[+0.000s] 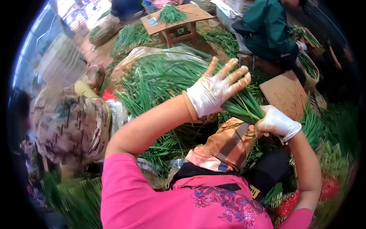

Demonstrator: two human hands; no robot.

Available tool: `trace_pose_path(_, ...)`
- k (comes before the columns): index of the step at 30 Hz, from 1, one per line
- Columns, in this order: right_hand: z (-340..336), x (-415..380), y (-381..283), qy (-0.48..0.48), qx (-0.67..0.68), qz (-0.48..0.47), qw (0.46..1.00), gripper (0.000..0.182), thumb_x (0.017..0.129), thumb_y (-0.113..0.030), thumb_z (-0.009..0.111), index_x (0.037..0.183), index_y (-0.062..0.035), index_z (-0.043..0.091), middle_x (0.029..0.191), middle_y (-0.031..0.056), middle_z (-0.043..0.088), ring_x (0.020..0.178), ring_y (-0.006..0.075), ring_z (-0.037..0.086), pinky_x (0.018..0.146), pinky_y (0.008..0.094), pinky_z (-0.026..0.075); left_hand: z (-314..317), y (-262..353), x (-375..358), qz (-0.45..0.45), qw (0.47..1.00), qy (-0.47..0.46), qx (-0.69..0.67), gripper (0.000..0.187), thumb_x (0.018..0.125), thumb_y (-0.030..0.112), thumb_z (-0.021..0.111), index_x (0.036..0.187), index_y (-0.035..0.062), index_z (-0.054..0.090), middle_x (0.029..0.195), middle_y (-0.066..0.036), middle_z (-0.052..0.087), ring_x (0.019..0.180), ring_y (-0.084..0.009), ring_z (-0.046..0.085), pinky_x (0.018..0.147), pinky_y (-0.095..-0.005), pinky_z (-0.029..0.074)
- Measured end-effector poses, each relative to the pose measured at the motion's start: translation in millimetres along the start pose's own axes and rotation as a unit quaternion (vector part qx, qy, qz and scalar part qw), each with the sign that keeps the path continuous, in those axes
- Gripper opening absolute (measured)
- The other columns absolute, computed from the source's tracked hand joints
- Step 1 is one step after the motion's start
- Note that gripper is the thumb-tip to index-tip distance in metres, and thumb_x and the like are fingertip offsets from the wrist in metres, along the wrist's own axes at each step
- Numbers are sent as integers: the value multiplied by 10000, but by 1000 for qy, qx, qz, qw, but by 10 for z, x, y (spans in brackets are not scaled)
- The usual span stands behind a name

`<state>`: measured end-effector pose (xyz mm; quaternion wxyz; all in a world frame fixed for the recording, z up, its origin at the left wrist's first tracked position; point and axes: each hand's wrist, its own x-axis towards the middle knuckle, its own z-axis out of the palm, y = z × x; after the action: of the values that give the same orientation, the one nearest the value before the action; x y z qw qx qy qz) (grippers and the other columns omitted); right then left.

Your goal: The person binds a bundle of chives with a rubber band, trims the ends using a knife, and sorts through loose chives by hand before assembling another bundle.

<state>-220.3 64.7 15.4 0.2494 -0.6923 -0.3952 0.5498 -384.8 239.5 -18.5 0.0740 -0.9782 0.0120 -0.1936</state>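
My right hand, in a white glove, is closed around a bunch of chives with long, flat green leaves. The leaves point up and left from the fist, passing beside and partly behind my left hand. That hand is also gloved in white; its fingers are stretched out and spread, and the palm side is hidden. Beyond my left arm lies a large heap of loose chives on a clear plastic sheet. An orange-brown cloth covers my lap below the bunch.
A low wooden table with chives on it stands ahead. A wooden board is to the right. One person in dark green sits ahead right; another in a patterned top is close on the left. Stacked chives lie at right.
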Motion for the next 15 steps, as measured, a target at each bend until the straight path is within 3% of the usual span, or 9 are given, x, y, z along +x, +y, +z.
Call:
trace_pose_path(2,-36,-235,-46,9,9,16,1000,244,649,-59,621,885,-6,591,684,31,583,588,98,532,522,265,447,-47,26,107,-5,996,-34,-82,932,651,346,742,1420,89,283,1348,-120,444,1319,-300,352,1070,-567,182)
trace_pose_path(3,-31,-323,-56,19,-39,7,999,262,648,-69,629,902,-16,596,691,48,594,600,120,554,538,284,456,-12,9,129,16,983,-49,-176,800,696,316,726,1376,97,366,1111,-143,599,1077,-315,569,969,-482,377)
trace_pose_path(4,-31,-396,-56,31,-87,-4,996,280,647,-79,637,920,-25,601,697,64,604,612,142,575,553,302,465,-34,46,134,-7,969,-153,-192,627,727,286,698,1288,111,480,905,-161,650,805,-346,641,760,-421,499)
trace_pose_path(6,-79,-461,90,70,-223,-48,971,322,648,-109,655,962,-52,612,722,102,621,651,194,609,589,335,478,56,170,-2,-37,936,-168,-305,468,737,245,667,1174,116,562,810,-185,642,700,-375,627,630,-417,512)
trace_pose_path(8,-202,-452,434,120,-388,-110,907,369,651,-149,674,1011,-86,623,758,143,633,705,254,636,630,364,488,-103,223,-75,-90,920,-263,-278,424,718,207,652,1121,98,577,841,-174,649,743,-363,633,673,-413,514)
trace_pose_path(9,-259,-515,461,116,-380,-38,917,325,683,-189,671,999,-114,663,774,176,629,718,313,630,635,378,490,-167,183,-154,-111,911,-271,-290,416,699,205,652,1090,81,580,842,-177,647,750,-372,629,687,-412,514)
trace_pose_path(10,-343,-561,589,137,-291,0,947,228,726,-151,637,939,-95,698,728,158,633,692,291,636,633,376,492,-175,101,-290,-128,908,-260,-303,460,694,174,663,1129,60,565,822,-130,661,693,-293,652,634,-374,520)
trace_pose_path(12,-456,-651,900,196,-21,53,979,171,758,-141,617,875,-59,711,718,147,646,676,285,640,632,369,497,-285,42,-481,-320,760,-335,-456,483,712,116,681,1171,47,546,794,-77,656,610,-178,629,543,-310,502)
trace_pose_path(15,-684,-418,1950,258,-99,60,959,313,698,-157,687,978,-16,685,750,127,666,618,262,620,600,355,494,-125,172,-866,-448,518,-281,-673,524,734,50,707,1223,50,520,752,-34,606,546,-104,563,452,-227,434)
